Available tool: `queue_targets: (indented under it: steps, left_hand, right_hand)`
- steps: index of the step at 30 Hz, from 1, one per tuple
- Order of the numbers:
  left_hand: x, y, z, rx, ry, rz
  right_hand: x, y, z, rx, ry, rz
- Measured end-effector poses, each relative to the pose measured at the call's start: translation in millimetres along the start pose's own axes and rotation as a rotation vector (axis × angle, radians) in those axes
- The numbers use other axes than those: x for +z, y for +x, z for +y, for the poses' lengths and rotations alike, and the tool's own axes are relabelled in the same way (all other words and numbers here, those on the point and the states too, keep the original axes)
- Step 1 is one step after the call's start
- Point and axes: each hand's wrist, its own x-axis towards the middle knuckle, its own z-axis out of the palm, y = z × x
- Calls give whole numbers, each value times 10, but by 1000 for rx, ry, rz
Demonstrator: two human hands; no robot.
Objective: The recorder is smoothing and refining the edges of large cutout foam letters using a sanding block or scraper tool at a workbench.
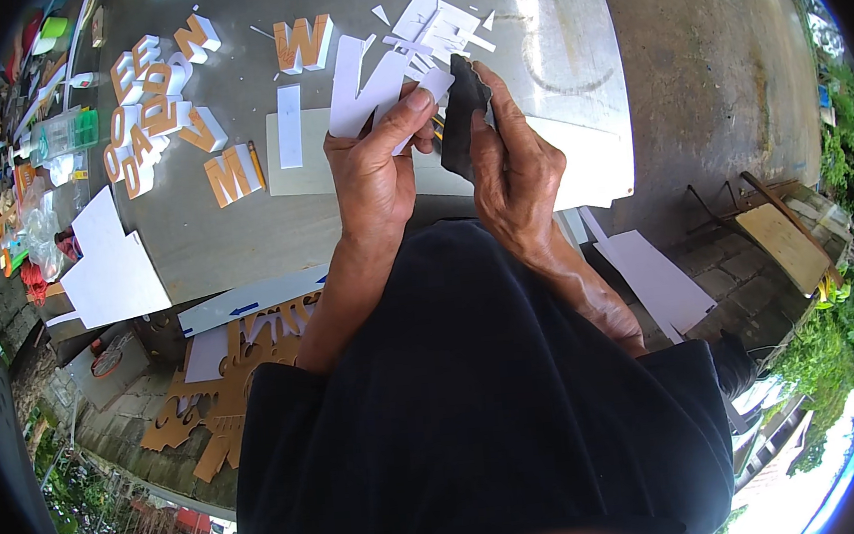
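My left hand (379, 160) is closed on a white cut-out letter (351, 94) of thin sheet, its thumb on top and its slanted strokes pointing away from me. Close by on the right, my right hand (518, 154) pinches a dark, rough-edged folded piece (461, 129) that looks like sandpaper. That piece stands beside the right tip of the letter; whether the two touch I cannot tell. Just beyond my hands lies a heap of white offcuts (435, 27) on the grey table (235, 244).
Several block letters (229, 174) with wood-brown faces and white sides stand at the left, an orange pencil (258, 165) beside one. A white strip (290, 127) lies nearer. Brown cut-out sheets (226, 391) sit below the front edge. Clutter with a green container (85, 126) fills the far left.
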Motion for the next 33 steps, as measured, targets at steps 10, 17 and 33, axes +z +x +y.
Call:
queue_targets:
  steps: [10, 17, 33]
  left_hand:
    - [19, 35, -65, 168, 118, -43]
    - [23, -37, -74, 160, 133, -106]
    - [12, -29, -7, 86, 324, -118]
  right_hand:
    - [51, -83, 171, -138, -112, -15]
    - [-87, -5, 140, -143, -44, -84]
    - [-261, -70, 137, -56, -114, -221]
